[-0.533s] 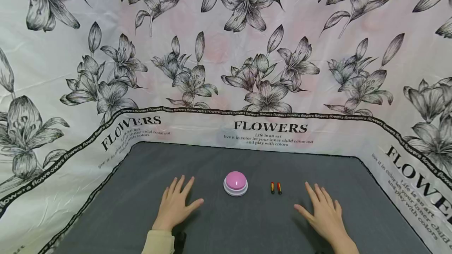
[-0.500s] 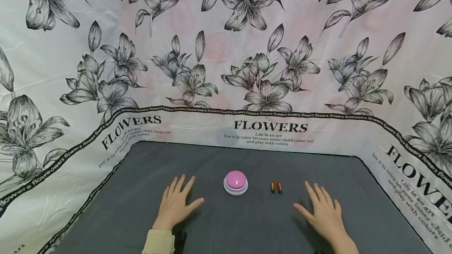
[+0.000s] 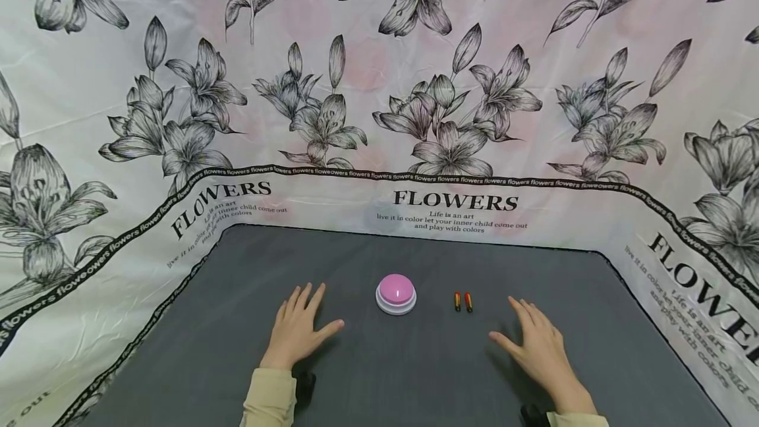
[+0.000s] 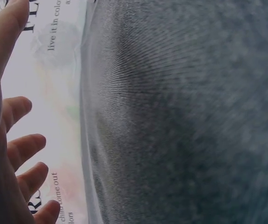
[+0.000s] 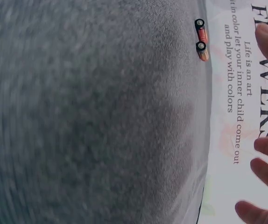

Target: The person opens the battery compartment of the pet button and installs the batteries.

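Backdrop: white cloth (image 3: 332, 201) printed with black line-drawn lilies and the word FLOWERS, meeting the far edge and flanks of a dark grey tabletop (image 3: 385, 374).

Item: one round button (image 3: 396, 292), pink dome on a white base, set upright near the middle of the tabletop.

Item: two small cylinders (image 3: 469, 302), red and yellow with black ends, probably batteries, though too small in the head view to be sure. Lying side by side, slightly apart, to the right of the button; black ends toward the person.

Left hand (image 3: 299, 328): fingers extended and parted, thumb held out toward the button, which is its nearest item; holds nothing. Cream sleeve (image 3: 269, 395) at the wrist.

Right hand (image 3: 541, 351): fingers lengthened, only slightly bent, thumb well out toward the cylinders; holds nothing. Shadows beside both hands suggest they are raised, but contact with the tabletop cannot be ruled out.

Change over the last half second: head view tipped slightly downward; right fingers drawn closer together, and the right cuff (image 3: 578, 420) come into frame. Button and cylinders unmoved on the tabletop.

Bearing on the work, as judged: a small stir of the hands only; no item touched, handling not yet begun.
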Available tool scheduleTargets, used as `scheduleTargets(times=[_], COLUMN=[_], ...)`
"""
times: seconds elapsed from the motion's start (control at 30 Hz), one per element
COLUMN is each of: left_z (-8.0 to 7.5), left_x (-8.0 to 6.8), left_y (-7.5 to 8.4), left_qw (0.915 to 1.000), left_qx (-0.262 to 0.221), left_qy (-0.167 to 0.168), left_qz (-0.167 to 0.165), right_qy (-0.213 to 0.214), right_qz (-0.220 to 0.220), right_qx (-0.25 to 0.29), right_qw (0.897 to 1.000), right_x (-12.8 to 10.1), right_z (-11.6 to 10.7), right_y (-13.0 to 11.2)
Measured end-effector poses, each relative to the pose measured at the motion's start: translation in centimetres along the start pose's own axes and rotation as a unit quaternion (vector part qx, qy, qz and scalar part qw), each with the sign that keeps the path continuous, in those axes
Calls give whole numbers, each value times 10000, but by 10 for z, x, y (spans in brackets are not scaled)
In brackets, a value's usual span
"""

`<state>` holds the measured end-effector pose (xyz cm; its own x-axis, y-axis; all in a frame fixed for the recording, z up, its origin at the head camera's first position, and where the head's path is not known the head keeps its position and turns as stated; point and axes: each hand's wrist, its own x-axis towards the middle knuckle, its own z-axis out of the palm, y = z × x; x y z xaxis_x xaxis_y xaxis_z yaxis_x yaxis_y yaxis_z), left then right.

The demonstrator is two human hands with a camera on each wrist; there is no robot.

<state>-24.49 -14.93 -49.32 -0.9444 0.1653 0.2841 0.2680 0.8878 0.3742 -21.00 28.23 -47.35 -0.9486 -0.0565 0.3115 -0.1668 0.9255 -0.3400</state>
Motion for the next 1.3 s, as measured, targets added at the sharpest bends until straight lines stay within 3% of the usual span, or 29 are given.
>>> scheduleTargets(times=[0.2,0.43,0.7,1.07,1.3], left_z=[-1,6,17,26,36], left_x=[0,11,22,30,39], left_y=[0,4,14,29,42], left_qw=[9999,9960,9901,9849,9826], left_qx=[-168,-884,-1369,-1653,-1712], left_qy=[-26,-77,-300,-498,-709], left_qz=[10,40,10,-150,-72], right_qy=[-117,-376,-575,-517,-501], right_qz=[-164,-4,116,-74,-43], right_qx=[627,1395,1753,2169,2486], right_qw=[9978,9895,9828,9748,9673], right_x=[5,20,34,47,55], right_z=[5,16,32,52,64], right_y=[-3,-12,-34,-55,-68])
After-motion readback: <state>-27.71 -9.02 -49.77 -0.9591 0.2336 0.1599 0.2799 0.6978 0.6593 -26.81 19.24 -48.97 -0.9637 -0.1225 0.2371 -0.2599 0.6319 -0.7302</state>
